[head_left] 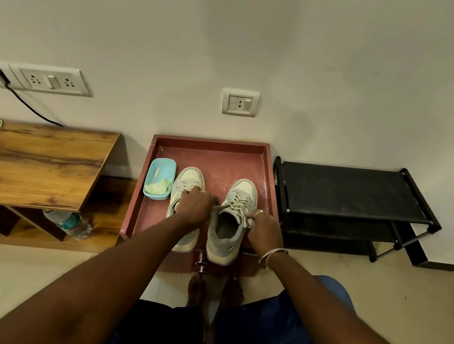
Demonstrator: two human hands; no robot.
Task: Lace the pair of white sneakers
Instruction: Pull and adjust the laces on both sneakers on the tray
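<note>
Item: pair of sneakers, both standing on the tray point(212, 143), toes toward its far rim, heels at its near edge. Right sneaker point(242, 191): on the tray's right half, long axis running from you to the far rim, lace point(237, 203) crossed up the eyelets to near the collar; lacing here looks close to done. Left sneaker point(189, 177): on the tray's left half, roughly parallel, just beside a teal box point(159, 178) at the tray's left rim. Your forearm covers most of it, so its lacing cannot be read. Right hand point(265, 230): at the tray's right side, against the right sneaker's collar, fingers pinching a pale lace end. Left hand point(194, 206): over the tray's middle, knuckles above the left sneaker, fingers curled toward the right sneaker's other collar side. Whether it grips the second lace end cannot be told, because the knuckles hide it. Governing relation: your hands flank the right sneaker's collar, one on each side, across its long axis. Judgement: next you draw the ends outward and snug, then turn to the left sneaker, to which your left hand is nearer. Beyond the tray's right rim: a black rack point(353, 191).
</note>
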